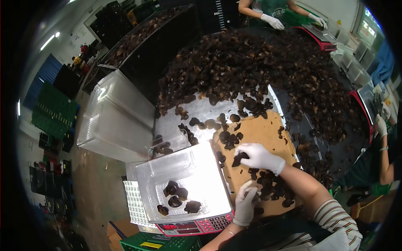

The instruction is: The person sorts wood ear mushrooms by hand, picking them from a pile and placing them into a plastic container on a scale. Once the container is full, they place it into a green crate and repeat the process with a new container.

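Observation:
My right hand (258, 157), in a white glove, pinches a dark wood ear mushroom (239, 159) above the brown cardboard (261, 129). Lower down, my gloved left hand (245, 205) is curled beside the scale's right edge; what its fingers hold, if anything, I cannot make out. A clear plastic tray (157, 184) rests on the red-framed digital scale (194, 226), with several wood ear pieces (192, 206) inside. More loose wood ears (272, 186) lie on the cardboard around my hands.
A large heap of wood ears (238, 58) covers the back of the table. Stacked clear trays (119, 115) stand at the left. A sheet of labels (135, 203) hangs by the scale. Co-workers' gloved hands (272, 21) are across the table and at the right, near other scales (320, 38).

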Demonstrator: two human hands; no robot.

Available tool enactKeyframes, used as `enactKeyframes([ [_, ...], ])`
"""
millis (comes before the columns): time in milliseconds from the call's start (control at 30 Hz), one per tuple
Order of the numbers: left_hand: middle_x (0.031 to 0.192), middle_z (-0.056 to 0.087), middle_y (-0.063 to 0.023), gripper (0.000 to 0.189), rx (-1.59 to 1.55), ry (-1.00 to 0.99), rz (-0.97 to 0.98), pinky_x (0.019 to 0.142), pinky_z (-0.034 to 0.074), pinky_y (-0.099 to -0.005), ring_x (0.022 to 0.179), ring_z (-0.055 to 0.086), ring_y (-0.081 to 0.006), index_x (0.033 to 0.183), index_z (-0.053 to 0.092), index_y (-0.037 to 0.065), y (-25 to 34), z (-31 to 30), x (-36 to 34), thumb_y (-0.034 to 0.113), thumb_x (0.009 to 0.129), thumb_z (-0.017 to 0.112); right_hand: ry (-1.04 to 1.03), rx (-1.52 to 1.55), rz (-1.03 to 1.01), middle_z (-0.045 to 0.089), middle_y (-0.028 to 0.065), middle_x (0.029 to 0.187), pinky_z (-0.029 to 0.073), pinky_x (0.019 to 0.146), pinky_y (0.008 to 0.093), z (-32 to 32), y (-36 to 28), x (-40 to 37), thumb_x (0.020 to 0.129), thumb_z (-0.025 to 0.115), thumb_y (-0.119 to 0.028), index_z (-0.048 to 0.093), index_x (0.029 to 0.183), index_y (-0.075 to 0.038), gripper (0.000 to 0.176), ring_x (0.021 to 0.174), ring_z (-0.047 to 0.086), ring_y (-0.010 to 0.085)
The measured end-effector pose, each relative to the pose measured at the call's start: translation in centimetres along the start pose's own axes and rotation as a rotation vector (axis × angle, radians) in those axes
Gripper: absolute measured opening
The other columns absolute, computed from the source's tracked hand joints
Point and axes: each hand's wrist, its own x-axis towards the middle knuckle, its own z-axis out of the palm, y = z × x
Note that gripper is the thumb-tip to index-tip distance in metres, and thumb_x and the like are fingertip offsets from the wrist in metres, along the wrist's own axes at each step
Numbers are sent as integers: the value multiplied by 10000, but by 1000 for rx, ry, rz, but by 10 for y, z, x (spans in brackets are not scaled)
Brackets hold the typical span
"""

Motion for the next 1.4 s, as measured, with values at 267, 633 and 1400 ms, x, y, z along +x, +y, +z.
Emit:
enactKeyframes([
  [267, 932, 575, -2, 302, -29, -28, -44, 739, 479, -255, 827, 546, -78, 1264, 498, 100, 10, 8, 4, 128, 964, 515, -129, 316, -7, 619, 76, 915, 472, 778, 322, -27, -28, -70, 801, 605, -51, 601, 1000, -50, 199, 895, 613, 245],
  [633, 973, 595, -65, 301, 484, -59, 525, 740, 463, -237, 832, 562, -114, 1096, 517, 8, 30, 10, -33, -112, 822, 548, -1, 656, 321, 629, 18, 890, 462, 760, 241, -35, -53, -70, 853, 641, -108, 628, 1008, -15, 182, 829, 564, 74],
  [1400, 1172, 510, -133, 395, 1122, 803, 1037, 1013, 340, -356, 1108, 479, -236, 1254, 465, -41, 146, -108, -68, 254, 991, 466, 418, -146, -26, 536, 137, 1098, 426, 902, 429, 44, -36, 86, 864, 522, -243, 597, 1074, -61, 288, 1033, 502, 305],
])
